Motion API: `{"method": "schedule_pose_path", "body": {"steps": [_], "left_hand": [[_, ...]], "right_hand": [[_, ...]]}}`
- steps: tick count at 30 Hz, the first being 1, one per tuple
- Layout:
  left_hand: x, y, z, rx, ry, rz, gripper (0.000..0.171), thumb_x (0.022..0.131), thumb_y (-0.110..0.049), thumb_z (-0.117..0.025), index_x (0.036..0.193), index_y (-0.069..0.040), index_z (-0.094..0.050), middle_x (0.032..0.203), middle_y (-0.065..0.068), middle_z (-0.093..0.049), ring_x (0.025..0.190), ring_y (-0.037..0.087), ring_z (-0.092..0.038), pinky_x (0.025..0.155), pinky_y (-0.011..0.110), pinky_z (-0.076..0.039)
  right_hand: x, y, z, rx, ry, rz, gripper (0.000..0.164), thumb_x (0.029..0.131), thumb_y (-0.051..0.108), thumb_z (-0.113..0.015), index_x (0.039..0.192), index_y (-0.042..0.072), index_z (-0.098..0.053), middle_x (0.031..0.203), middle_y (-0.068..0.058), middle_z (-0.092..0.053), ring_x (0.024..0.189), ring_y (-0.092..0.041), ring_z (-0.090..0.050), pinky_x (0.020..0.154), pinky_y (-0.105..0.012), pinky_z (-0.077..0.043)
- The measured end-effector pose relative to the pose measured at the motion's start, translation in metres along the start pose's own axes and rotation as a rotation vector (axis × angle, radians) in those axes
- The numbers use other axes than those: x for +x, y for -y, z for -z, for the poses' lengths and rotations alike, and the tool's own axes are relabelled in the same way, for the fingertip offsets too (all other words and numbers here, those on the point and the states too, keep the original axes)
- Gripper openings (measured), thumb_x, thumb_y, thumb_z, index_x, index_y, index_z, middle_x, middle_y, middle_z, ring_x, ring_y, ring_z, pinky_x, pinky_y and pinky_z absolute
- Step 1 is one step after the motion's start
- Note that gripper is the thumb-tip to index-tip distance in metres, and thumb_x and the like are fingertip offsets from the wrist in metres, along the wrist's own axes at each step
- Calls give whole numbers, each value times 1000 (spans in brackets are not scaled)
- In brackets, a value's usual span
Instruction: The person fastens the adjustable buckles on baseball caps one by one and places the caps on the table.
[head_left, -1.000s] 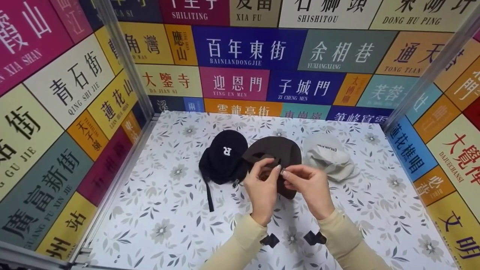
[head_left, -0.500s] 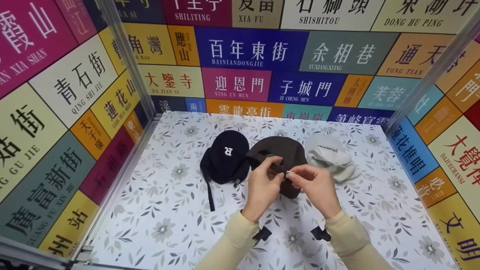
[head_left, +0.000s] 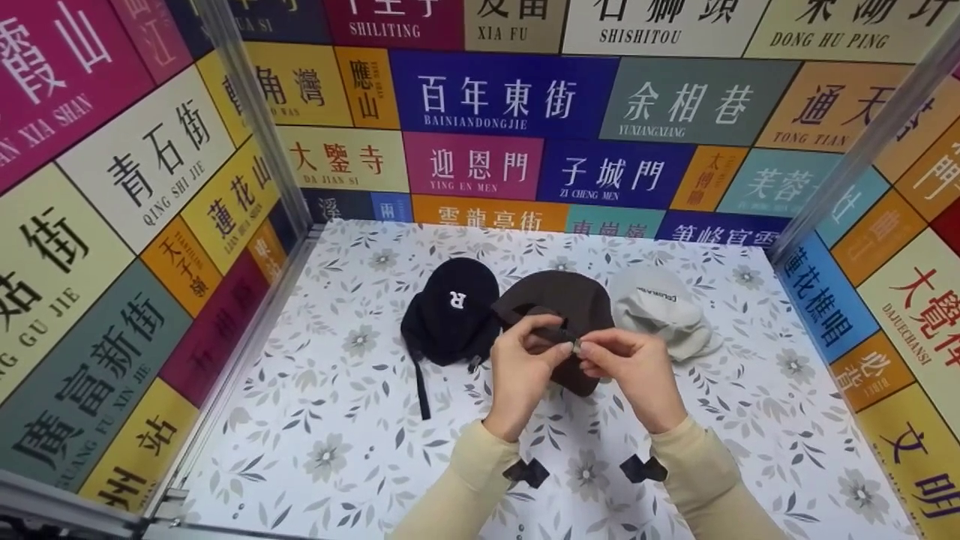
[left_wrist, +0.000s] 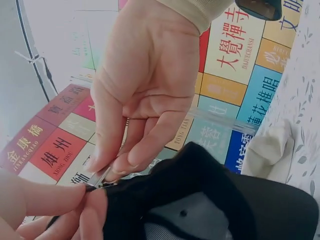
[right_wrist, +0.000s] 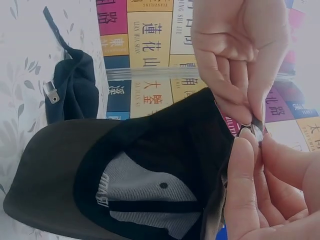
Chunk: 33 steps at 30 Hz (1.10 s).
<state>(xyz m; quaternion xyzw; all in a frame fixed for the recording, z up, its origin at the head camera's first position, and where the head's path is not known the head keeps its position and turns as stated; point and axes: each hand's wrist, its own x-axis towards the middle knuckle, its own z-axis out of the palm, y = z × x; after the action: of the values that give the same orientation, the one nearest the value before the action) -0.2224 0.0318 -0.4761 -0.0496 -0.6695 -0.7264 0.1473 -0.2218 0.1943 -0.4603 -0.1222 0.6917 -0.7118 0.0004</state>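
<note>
A dark brown baseball cap (head_left: 562, 292) is held up in front of me, its underside and inner lining (right_wrist: 145, 190) facing the right wrist camera. My left hand (head_left: 523, 379) pinches the cap's dark back strap between thumb and fingers. Opposite it, my right hand (head_left: 636, 375) pinches a small metal buckle (right_wrist: 257, 131) at the strap's end. The fingertips of both hands nearly meet there. In the left wrist view the right hand (left_wrist: 150, 85) comes from above, the left hand (left_wrist: 45, 205) from the lower left. Fingers hide much of the strap.
To the left lies a black cap (head_left: 457, 322) with a white letter R, its loose strap (head_left: 421, 386) trailing on the table. A light grey cap (head_left: 667, 315) lies at the right. The floral-patterned table (head_left: 330, 457) is walled by colourful sign panels (head_left: 495, 97).
Both hands have shifted slightly right since the first frame. The right fingers keep working at the buckle, which has turned a little. The other caps have not moved.
</note>
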Motion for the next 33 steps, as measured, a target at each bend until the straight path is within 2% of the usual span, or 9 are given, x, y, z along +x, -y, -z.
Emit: {"method": "schedule_pose_path", "body": {"steps": [6,11,15,18,22,24,29,33], "left_hand": [[-1,1,0,72,-68,40,31,66,-7,-79,93,-18,-69,67,-4,-66,65,10,-63,56,28,-50],[-4,-10,-1,3,-90,16,27,68,2,-75,90,-12,-68,76,9,-67,71,21,-65,60,30,-51],[-8,-22,-1,27,-125,-23,24,67,4,-74,84,-12,-69,81,12,-67,74,26,-65,62,31,-52],[-10,-28,0,53,-124,-29,20,68,2,-74,82,-12,-70,81,10,-67,74,24,-65,62,29,-52],[-11,-31,-1,97,-84,-49,15,70,2,-73,83,-6,-69,80,8,-67,73,21,-65,61,28,-51],[-10,-29,-1,105,-68,-54,15,71,3,-72,84,-4,-69,80,8,-67,74,21,-65,61,29,-51],[-5,-9,-3,60,-60,-33,16,71,4,-71,83,-8,-69,80,5,-67,74,18,-65,62,28,-51],[-5,0,-3,122,-35,-54,17,72,0,-71,81,-15,-68,79,-3,-66,71,9,-63,61,26,-50]], "right_hand": [[4,-13,1,50,-21,-2,25,79,6,-69,97,-9,-64,85,-29,-62,67,-33,-63,63,-40,-52],[5,-22,0,75,-35,-17,25,79,6,-69,97,-10,-63,85,-28,-62,67,-31,-64,63,-40,-52],[5,-23,-2,56,-36,1,24,79,7,-69,97,-8,-64,87,-27,-62,68,-31,-63,63,-39,-52],[6,-23,-2,25,-55,24,23,79,10,-69,96,-5,-65,87,-25,-63,69,-34,-63,64,-39,-52],[4,-22,-1,6,-81,52,23,78,11,-70,96,-3,-66,88,-26,-63,71,-38,-63,64,-40,-52],[3,-16,-3,2,-84,57,21,78,10,-70,95,-3,-66,87,-25,-63,71,-38,-63,64,-40,-52],[-1,0,-10,-73,-75,88,19,79,9,-70,92,-4,-67,84,-23,-64,69,-38,-63,62,-39,-52],[-5,1,-12,-143,-96,129,18,79,9,-70,91,-4,-67,83,-22,-64,69,-40,-62,62,-38,-52]]}}
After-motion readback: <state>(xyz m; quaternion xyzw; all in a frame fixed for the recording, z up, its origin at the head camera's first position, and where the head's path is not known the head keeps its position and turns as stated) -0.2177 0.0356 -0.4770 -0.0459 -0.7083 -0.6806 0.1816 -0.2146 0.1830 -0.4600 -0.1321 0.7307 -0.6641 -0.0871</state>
